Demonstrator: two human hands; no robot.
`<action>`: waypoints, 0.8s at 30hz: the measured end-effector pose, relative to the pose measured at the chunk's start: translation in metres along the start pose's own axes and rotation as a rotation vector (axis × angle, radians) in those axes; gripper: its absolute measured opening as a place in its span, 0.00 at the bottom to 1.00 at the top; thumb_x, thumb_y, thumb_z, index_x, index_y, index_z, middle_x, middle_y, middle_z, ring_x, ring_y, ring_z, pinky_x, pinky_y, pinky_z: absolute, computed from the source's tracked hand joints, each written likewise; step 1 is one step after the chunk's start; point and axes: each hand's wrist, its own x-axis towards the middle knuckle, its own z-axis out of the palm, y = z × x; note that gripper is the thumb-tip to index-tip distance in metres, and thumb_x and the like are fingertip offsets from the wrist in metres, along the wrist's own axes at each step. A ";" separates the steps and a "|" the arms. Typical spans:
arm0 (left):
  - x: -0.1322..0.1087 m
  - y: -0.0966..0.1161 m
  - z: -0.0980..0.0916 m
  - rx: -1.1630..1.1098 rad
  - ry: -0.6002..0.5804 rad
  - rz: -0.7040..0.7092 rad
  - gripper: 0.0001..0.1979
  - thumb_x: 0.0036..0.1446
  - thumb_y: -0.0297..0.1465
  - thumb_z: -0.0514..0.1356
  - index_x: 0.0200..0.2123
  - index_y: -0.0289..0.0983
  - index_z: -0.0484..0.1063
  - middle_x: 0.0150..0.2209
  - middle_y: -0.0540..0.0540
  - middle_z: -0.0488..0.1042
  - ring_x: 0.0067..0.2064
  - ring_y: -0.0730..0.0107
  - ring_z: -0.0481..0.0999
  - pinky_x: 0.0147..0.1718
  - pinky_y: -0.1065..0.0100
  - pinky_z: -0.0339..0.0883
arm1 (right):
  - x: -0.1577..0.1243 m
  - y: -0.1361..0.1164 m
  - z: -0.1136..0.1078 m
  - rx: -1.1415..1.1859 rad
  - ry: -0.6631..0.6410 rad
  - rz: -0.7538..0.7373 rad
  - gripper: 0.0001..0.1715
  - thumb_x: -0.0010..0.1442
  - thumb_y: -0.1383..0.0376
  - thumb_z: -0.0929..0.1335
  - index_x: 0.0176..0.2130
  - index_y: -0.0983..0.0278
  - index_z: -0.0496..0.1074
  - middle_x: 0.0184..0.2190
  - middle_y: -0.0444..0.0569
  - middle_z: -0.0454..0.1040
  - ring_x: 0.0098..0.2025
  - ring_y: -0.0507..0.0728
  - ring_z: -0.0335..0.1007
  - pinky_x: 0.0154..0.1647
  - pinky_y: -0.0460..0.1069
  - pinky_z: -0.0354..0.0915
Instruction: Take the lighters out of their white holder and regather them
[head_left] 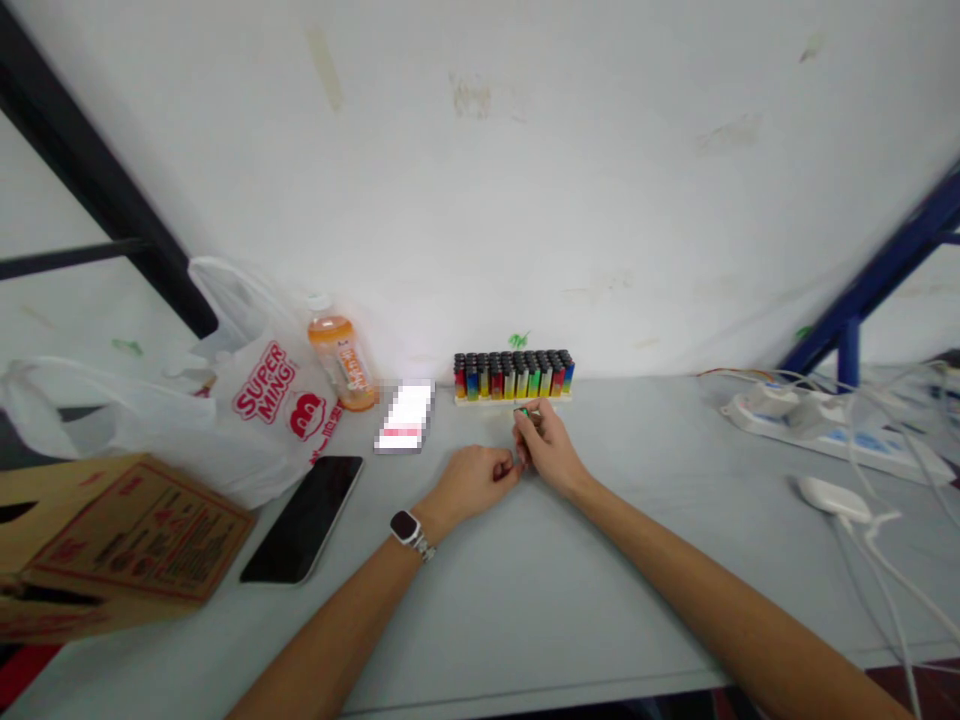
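Note:
A tray of coloured lighters [513, 377] with black tops stands in rows against the wall at the back of the grey table [525, 580]. Just in front of it my right hand [546, 448] is closed around a green lighter [523, 413], held upright by the fingertips. My left hand [474, 481], with a watch on its wrist, is curled shut beside the right hand and touches it at the fingertips; what it pinches, if anything, is too small to make out.
A black phone [304, 518] lies left of my arm. Behind it are a white plastic bag [270, 405], an orange drink bottle [343, 362] and a blurred card [406, 415]. A cardboard box [112, 540] sits far left. Power strip [817, 420] and white cables lie right.

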 end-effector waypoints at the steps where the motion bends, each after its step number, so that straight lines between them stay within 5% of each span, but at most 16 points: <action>1: 0.000 0.000 0.000 -0.004 0.003 0.004 0.20 0.63 0.42 0.53 0.24 0.37 0.71 0.22 0.49 0.73 0.24 0.72 0.66 0.26 0.68 0.45 | 0.002 -0.002 -0.002 -0.062 0.005 -0.050 0.16 0.63 0.50 0.65 0.38 0.59 0.61 0.25 0.39 0.67 0.23 0.51 0.63 0.25 0.46 0.61; 5: -0.002 0.001 -0.001 -0.010 -0.006 0.000 0.20 0.63 0.42 0.53 0.24 0.37 0.71 0.22 0.49 0.72 0.24 0.72 0.65 0.27 0.68 0.45 | 0.020 -0.017 -0.010 -0.366 0.044 -0.274 0.13 0.58 0.55 0.70 0.37 0.63 0.73 0.36 0.49 0.74 0.36 0.55 0.67 0.37 0.49 0.63; 12: -0.002 0.000 -0.002 -0.030 -0.006 0.010 0.19 0.63 0.42 0.54 0.25 0.38 0.71 0.23 0.50 0.73 0.25 0.73 0.65 0.27 0.68 0.47 | 0.080 -0.043 -0.002 -0.555 -0.119 -0.380 0.12 0.59 0.62 0.69 0.43 0.64 0.74 0.31 0.45 0.75 0.29 0.53 0.66 0.34 0.48 0.60; 20: -0.002 -0.002 0.000 -0.041 -0.009 0.014 0.18 0.62 0.41 0.54 0.24 0.38 0.70 0.23 0.50 0.73 0.25 0.72 0.65 0.27 0.68 0.47 | 0.114 -0.031 0.006 -0.933 -0.169 -0.469 0.07 0.60 0.66 0.69 0.41 0.64 0.75 0.30 0.48 0.74 0.35 0.57 0.66 0.40 0.50 0.58; 24: -0.001 -0.004 0.002 -0.046 0.011 0.031 0.18 0.62 0.42 0.54 0.24 0.38 0.70 0.23 0.50 0.72 0.24 0.73 0.64 0.27 0.68 0.47 | 0.114 -0.019 0.001 -0.931 -0.176 -0.465 0.07 0.61 0.66 0.70 0.41 0.63 0.75 0.35 0.51 0.77 0.41 0.60 0.67 0.45 0.53 0.58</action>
